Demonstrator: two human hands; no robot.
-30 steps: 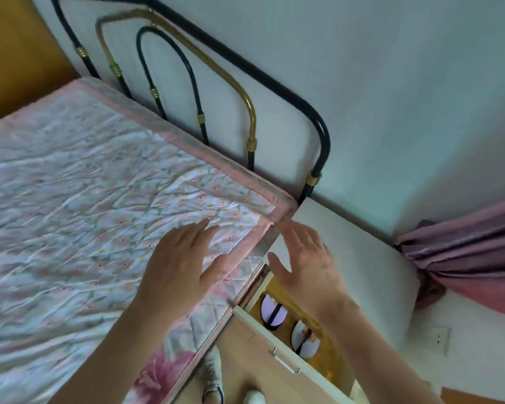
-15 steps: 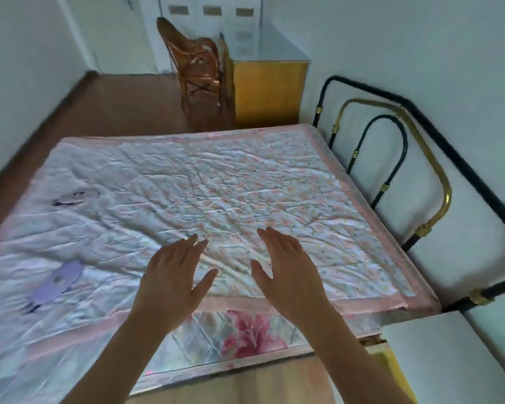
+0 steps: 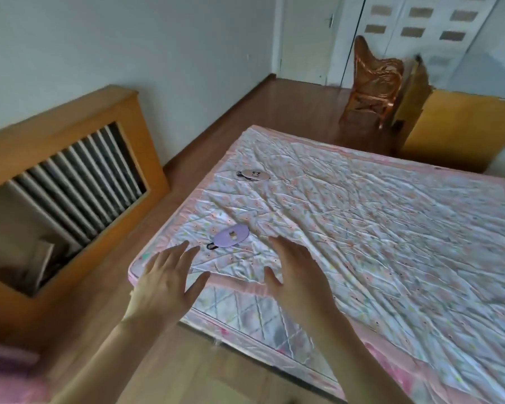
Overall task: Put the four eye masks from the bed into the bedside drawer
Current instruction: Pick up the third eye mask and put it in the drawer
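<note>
Two eye masks lie on the bed's floral quilt [image 3: 376,228]. A purple eye mask [image 3: 231,235] with a black strap rests near the bed's near left corner. A grey eye mask [image 3: 254,174] lies farther back along the left edge. My left hand [image 3: 166,278] hovers open over the bed's corner, just short of the purple mask. My right hand [image 3: 299,275] is open with fingers spread, to the right of that mask and touching nothing. The bedside drawer is out of view.
A wooden radiator cover [image 3: 70,176] stands along the left wall, across a strip of wooden floor. A wicker chair [image 3: 373,86] and a yellow cabinet [image 3: 461,126] stand beyond the bed's far end. The mattress side [image 3: 260,319] faces me.
The view has swung left, from the headboard and open drawer to the bed's left side. Both empty hands moved with it and now hover by the purple mask.
</note>
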